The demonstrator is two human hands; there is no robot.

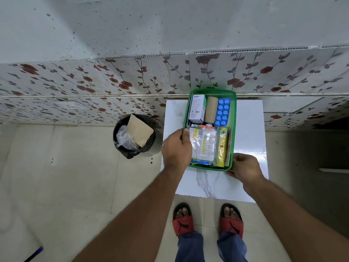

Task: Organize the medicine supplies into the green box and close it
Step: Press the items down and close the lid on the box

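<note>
Looking down past my feet in red sandals [207, 220], I see both forearms reaching forward to a small white table [247, 140]. My right hand [245, 168] is clamped on the near right corner of the green box [233, 118], fingers curled around the rim and under the edge; my left hand [177, 146] is clamped on the left rim about halfway along, thumb over the lip. The two hands sit well apart on opposite sides, which I judge is a steadying or squaring grip so the box does not slide on the glossy top. The box rests on the table with its far end against the floral wall tiles [94, 80]. Its near half holds a clear packet [203, 146] of what look like swabs, with a yellow packet [222, 148] standing on edge just beside it at the right wall; packing flat items upright there saves floor space. The far half holds three things side by side: a white carton [197, 108] at the left, a tan roll [211, 110] in the middle, a blue blister strip [223, 111] at the right. No loose supplies show on the table, so I judge the sorting is complete and closing is what remains. I cannot see a lid anywhere; whether it is hinged behind or absent I cannot tell. On the floor to the left, well apart, stands a black bin [134, 137] with a brown paper piece and plastic in it.
</note>
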